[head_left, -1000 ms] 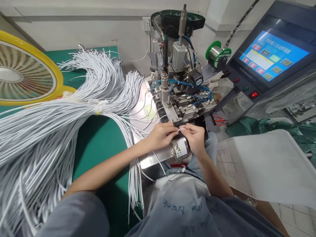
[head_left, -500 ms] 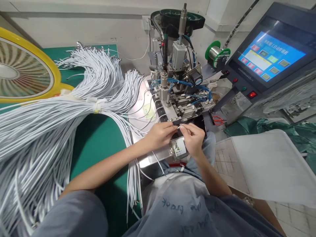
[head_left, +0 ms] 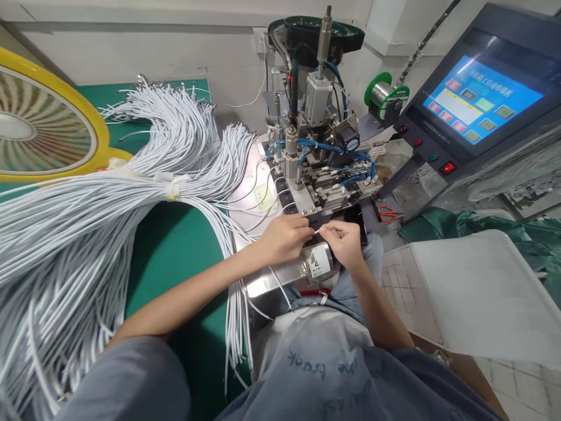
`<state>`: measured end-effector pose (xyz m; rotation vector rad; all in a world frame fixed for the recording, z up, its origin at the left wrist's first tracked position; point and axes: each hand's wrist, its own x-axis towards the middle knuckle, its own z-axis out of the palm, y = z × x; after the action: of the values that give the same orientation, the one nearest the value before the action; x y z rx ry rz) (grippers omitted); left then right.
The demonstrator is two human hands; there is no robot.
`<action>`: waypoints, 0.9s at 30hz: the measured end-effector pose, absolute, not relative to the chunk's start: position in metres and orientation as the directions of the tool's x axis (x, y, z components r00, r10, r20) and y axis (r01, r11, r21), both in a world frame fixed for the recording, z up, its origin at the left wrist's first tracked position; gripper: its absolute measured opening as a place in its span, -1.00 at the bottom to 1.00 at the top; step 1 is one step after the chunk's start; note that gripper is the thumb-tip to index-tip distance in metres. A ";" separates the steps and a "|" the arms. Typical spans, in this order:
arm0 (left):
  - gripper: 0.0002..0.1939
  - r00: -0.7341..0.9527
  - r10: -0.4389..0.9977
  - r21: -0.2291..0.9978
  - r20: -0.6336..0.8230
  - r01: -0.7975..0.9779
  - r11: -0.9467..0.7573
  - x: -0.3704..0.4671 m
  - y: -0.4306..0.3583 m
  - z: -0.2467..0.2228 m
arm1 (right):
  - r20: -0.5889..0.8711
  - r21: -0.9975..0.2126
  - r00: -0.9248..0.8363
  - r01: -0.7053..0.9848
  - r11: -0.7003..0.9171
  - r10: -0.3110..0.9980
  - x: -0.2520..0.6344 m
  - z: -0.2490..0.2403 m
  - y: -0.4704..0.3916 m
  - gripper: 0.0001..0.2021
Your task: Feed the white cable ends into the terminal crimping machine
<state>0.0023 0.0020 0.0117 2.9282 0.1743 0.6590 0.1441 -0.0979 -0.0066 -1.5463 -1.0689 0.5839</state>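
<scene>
Between my two hands runs the short end of a white cable (head_left: 318, 231). My left hand (head_left: 287, 237) is closed around the cable, just in front of the machine's metal plate. The fingertips of my right hand (head_left: 344, 241) pinch the cable's tip; the tip itself is mostly hidden. Right behind both hands stands a bench machine (head_left: 302, 190) with air cylinders and blue tubes. A clear jar (head_left: 318, 261) with a white label sits just below my hands. Several white cables reach from a large tied bundle (head_left: 175, 190) on the left to the machine's edge.
A yellow fan (head_left: 103, 134) stands at the left on the green table mat (head_left: 175, 257). On the right are a control screen (head_left: 482, 99), a solder wire spool (head_left: 384, 96), red-handled scissors (head_left: 387, 214) and a white plastic tray (head_left: 477, 292). A bowl feeder (head_left: 315, 38) stands at the back.
My right hand has shifted slightly, and the fingertips of the two hands are a little farther apart, showing more of the white cable between them. My left hand has barely moved.
</scene>
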 end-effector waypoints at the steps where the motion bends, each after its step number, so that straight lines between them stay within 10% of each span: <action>1: -0.73 0.904 0.179 0.234 0.389 0.091 -0.968 0.003 0.000 0.009 | 0.191 -0.952 0.512 0.303 0.032 0.838 0.141 -0.010 -0.098 -0.76; 6: -0.76 0.958 0.217 0.417 0.185 0.123 -0.901 0.009 -0.001 -0.003 | 0.167 -0.964 0.594 0.266 0.004 0.787 0.136 -0.032 -0.098 -0.77; 13: -0.74 0.969 0.245 0.110 -0.005 0.244 -0.963 0.012 0.002 -0.017 | -0.035 -0.986 0.517 0.120 -0.113 0.855 0.164 -0.068 -0.092 -0.77; 27: -0.59 0.976 0.209 -0.037 -0.064 0.207 -0.978 0.011 0.000 -0.016 | -0.183 -0.980 0.443 -0.014 -0.197 0.878 0.167 -0.075 -0.081 -0.80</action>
<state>0.0109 0.0003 -0.0160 3.1525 0.3317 -0.1074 0.1673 -0.0814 -0.0753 -1.5554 -0.7832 0.9788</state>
